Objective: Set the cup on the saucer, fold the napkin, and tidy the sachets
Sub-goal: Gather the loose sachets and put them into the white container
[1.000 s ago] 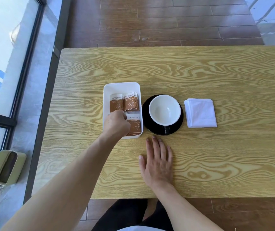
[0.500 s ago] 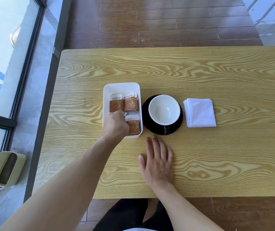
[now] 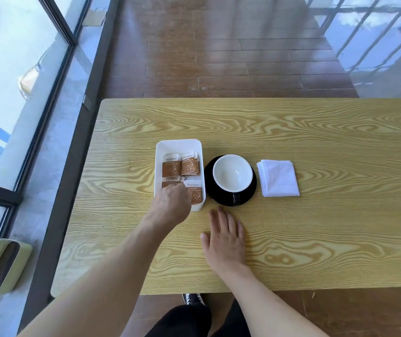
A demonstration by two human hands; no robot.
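A white cup [image 3: 232,172] stands on a black saucer [image 3: 211,193] at the table's middle, handle towards me. To its right lies a folded white napkin [image 3: 278,178]. To its left, a white tray [image 3: 178,145] holds several brown-and-white sachets [image 3: 189,164] lying flat. My left hand [image 3: 170,205] is over the tray's near end, fingers curled down onto the near-left sachet [image 3: 170,182]; its fingertips are hidden. My right hand [image 3: 226,237] lies flat on the table just in front of the saucer, fingers spread, holding nothing.
The wooden table [image 3: 316,239] has its left edge close to a glass wall with dark frames. A green bin [image 3: 0,266] stands on the floor at the lower left. Wooden floor lies beyond the table's far edge.
My left hand has drawn back slightly towards the tray's near end, uncovering more of the near sachets. The view has tilted up. My right hand has stayed put.
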